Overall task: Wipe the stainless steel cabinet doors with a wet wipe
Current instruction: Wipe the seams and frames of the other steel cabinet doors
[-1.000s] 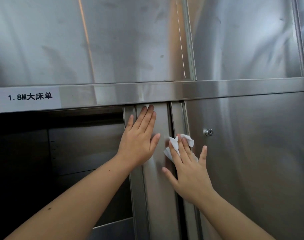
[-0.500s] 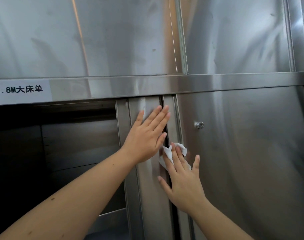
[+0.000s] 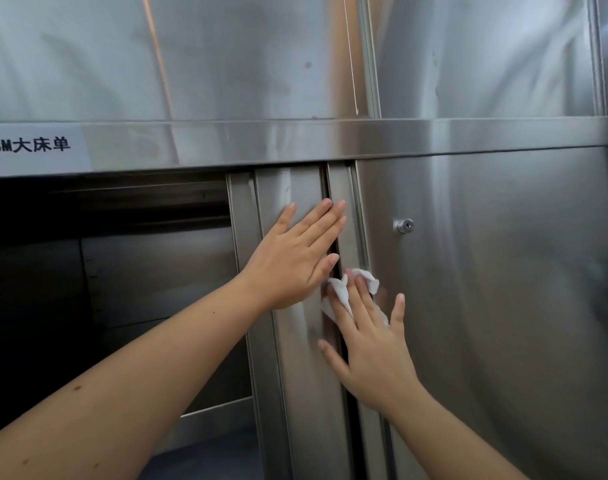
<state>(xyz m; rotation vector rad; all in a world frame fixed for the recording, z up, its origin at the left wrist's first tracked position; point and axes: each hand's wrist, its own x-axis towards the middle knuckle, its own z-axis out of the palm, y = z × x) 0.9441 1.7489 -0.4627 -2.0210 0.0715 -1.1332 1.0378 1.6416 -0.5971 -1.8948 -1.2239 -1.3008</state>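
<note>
Left hand point(image 3: 295, 261) shifted; crumpled wipe point(image 3: 342, 294) on steel door point(image 3: 503, 306).

My left arm point(image 3: 140, 386) reaches in from the lower left, forearm bare, wrist nearly straight. My left hand point(image 3: 295, 258) lies flat, palm forward, with the fingers straight and close together, pointing up and to the right, and the thumb spread upward. My right arm point(image 3: 462, 445) comes up from the lower right. My right hand point(image 3: 372, 351) sits just below and right of the left, palm forward, fingers straight and pointing up, thumb out to the left, little finger splayed. Its fingers press on a wet wipe point(image 3: 340, 291).
</note>
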